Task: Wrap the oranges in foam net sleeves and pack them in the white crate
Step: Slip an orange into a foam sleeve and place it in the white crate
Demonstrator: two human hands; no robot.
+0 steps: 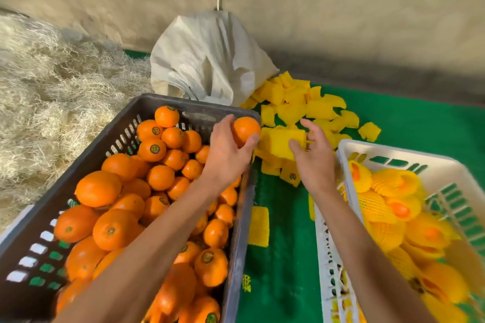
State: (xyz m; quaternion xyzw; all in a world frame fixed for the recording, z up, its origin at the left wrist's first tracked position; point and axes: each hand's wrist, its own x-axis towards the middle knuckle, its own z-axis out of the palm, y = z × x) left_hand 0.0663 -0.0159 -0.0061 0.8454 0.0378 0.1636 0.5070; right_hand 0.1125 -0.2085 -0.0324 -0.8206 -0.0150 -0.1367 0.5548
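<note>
I see a green mat (pixel 393 123) spread across the floor, and a big heap of pale straw (pixel 52 86) on the left. A dark crate (pixel 244 231) sits on the left side of the mat, full of bare oranges (pixel 110 228). Many of them have a small round sticker. A white crate (pixel 446 168) sits on the right side. It holds wrapped oranges (pixel 393 182), each one snug in a yellow foam net. A white sack (pixel 207 60) slumps against the wall behind the dark crate, with a cord going up from its top.

Between the two crates, farther back, lies a pile of yellow foam net sleeves (pixel 301 102). One flat sleeve (pixel 258 225) lies alone on the mat just beside the dark crate.

Both arms are bare and reach forward. My left hand (pixel 228 155) is above the far right corner of the dark crate. Its fingers and thumb curl round one orange (pixel 248 127) and hold it up. My right hand (pixel 315 160) is just to the right of it. Its thumb and fingers pinch one yellow sleeve (pixel 284 143) and hold it between the hands, with the other fingers spread. The orange and the sleeve are very close, almost touching. The orange is still bare, with no sleeve on it yet.
</note>
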